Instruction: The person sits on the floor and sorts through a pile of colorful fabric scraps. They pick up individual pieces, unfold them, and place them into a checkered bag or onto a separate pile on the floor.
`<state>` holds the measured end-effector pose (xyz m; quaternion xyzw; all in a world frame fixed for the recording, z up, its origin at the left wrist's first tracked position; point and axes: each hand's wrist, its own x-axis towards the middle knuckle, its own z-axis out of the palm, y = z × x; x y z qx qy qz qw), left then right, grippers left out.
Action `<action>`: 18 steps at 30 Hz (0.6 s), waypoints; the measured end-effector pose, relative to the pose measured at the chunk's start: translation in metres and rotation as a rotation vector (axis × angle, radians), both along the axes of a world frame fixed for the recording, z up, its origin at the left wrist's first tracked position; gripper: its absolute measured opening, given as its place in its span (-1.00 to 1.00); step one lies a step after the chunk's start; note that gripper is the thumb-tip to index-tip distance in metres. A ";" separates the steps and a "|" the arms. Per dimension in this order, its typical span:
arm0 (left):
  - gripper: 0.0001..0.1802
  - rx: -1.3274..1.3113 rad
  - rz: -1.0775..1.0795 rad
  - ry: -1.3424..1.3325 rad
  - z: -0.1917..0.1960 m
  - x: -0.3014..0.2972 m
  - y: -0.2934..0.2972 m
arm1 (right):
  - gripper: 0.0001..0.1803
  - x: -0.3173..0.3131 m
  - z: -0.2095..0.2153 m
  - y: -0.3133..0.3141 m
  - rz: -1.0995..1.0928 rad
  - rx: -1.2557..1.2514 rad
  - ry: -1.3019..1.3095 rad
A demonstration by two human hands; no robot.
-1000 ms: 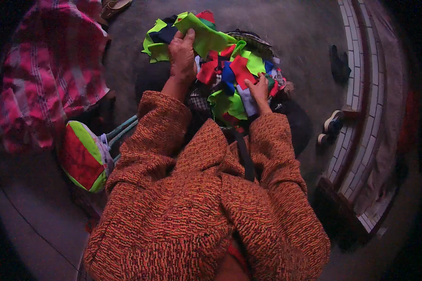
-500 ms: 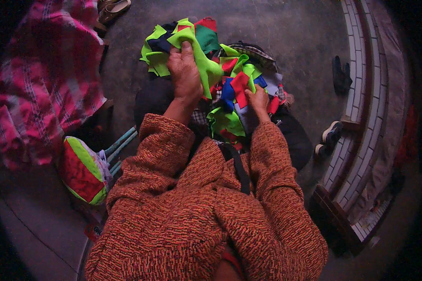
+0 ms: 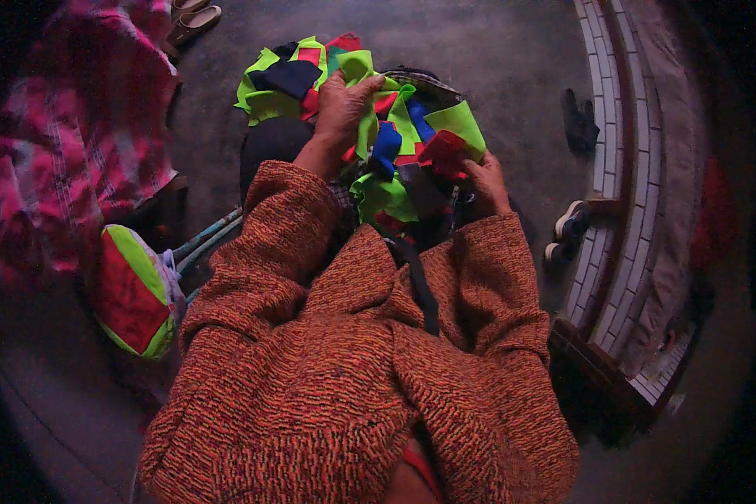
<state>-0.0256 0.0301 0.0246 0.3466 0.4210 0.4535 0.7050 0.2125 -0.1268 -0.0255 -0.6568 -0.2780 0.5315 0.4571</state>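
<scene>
Scraps of cloth heaped over the person's dark lap: lime, red, blue, navy. Left hand: fingers closed on a lime strip, thumb across it, strip hanging down beside the palm. Right hand: fingers pinched at the edge of a lime piece, dark red piece right against it; can't tell if both are gripped. Navy scrap left of left hand, on the heap. Red-and-lime bag-like thing near left sleeve. Pink plaid cloth far left. Shoes right, by a white-tiled ledge.
</scene>
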 end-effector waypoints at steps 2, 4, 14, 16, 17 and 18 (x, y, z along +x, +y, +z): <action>-0.71 -0.004 -0.081 -0.020 0.000 0.002 -0.004 | -0.68 -0.008 0.011 -0.006 -0.118 0.070 0.197; -0.69 -0.034 -0.198 0.011 0.001 0.003 -0.007 | -0.54 -0.014 0.029 -0.013 -0.169 0.061 0.421; -0.70 -0.087 -0.435 -0.055 -0.019 0.013 -0.019 | -0.52 -0.017 0.035 -0.010 0.156 0.371 0.294; -0.74 -0.110 -0.458 -0.039 -0.011 0.021 -0.026 | -0.53 -0.016 0.035 -0.005 0.433 0.503 -0.231; -0.76 -0.124 -0.469 -0.031 -0.007 0.024 -0.028 | -0.54 -0.018 0.036 -0.002 0.567 0.575 -0.529; -0.76 -0.099 -0.510 -0.022 -0.009 0.026 -0.029 | -0.54 -0.021 0.037 0.000 0.652 0.632 -0.727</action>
